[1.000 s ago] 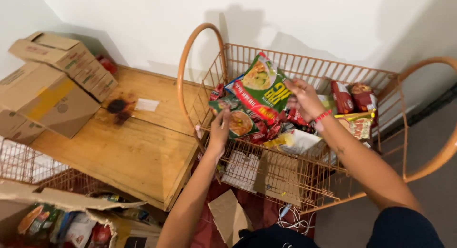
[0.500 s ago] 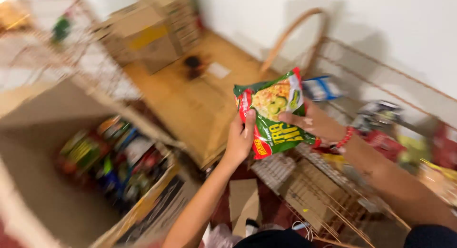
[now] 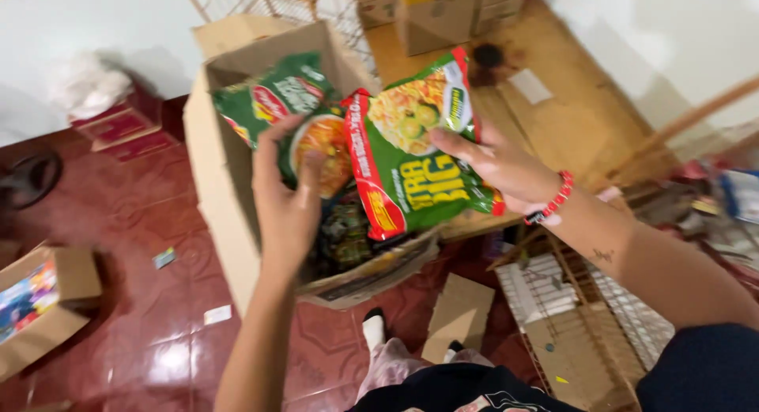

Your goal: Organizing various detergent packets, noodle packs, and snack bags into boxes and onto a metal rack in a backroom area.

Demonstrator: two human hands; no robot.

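Two flat noodle packets are held up side by side over an open brown carton (image 3: 225,167) that stands on the red tiled floor (image 3: 142,246). The left hand (image 3: 288,198) has its fingers (image 3: 273,139) curled shut around the left packet (image 3: 277,107), dark green with a red oval mark and a round orange bowl picture. The right hand (image 3: 506,167), with a red bead bracelet (image 3: 553,200) at the wrist, pinches the right packet (image 3: 411,143) with fingers closed on its edge; this one is brighter green with a red side strip, big yellow lettering and a picture of noodles with lime. The two packets overlap slightly at their inner edges. Inside the carton, below them, lie more dark packets, blurred. A pale wooden counter (image 3: 569,111) sits behind the right hand, with stacked cartons (image 3: 443,9) at its far end. A wire rack (image 3: 585,309) stands at right, and a smaller open box (image 3: 39,301) lies at left on the floor.
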